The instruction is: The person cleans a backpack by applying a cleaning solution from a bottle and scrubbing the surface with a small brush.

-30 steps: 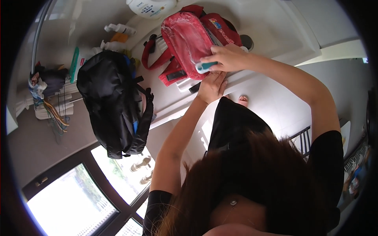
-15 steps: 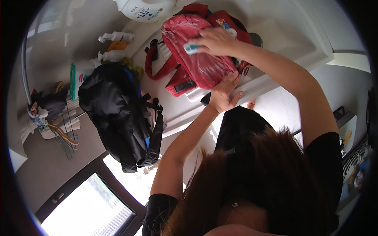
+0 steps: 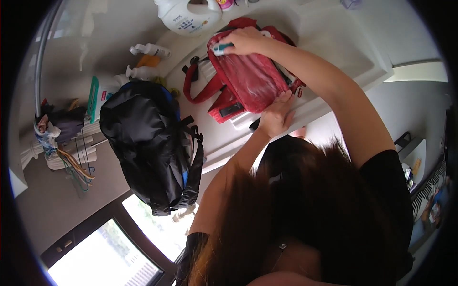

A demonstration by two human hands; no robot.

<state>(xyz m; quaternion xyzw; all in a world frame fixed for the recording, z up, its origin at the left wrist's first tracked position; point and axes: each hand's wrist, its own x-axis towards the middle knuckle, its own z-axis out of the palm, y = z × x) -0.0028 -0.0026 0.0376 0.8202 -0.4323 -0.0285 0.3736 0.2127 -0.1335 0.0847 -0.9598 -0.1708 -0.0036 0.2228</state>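
A wet red backpack (image 3: 250, 78), streaked with whitish suds, lies in a white sink (image 3: 343, 59). My right hand (image 3: 245, 40) is closed round a small teal-and-white scrub brush (image 3: 222, 48), held against the pack's far left part. The bristles are hidden underneath. At the near end of the pack, my left hand (image 3: 275, 117) grips its bottom edge, fingers on the fabric and thumb standing apart. Straps with black buckles (image 3: 230, 110) trail off the pack's left side.
To the left, a black backpack (image 3: 143, 138) with blue trim hangs over the sink's edge. A large white jug (image 3: 188, 19) stands at the back. White pump bottles (image 3: 150, 49) line the left wall. Hangers (image 3: 76, 164) dangle at far left, above a window (image 3: 107, 257).
My right hand has slid the brush to the far left part of the red backpack. My left hand stays at its near end. The whole view has shifted slightly.
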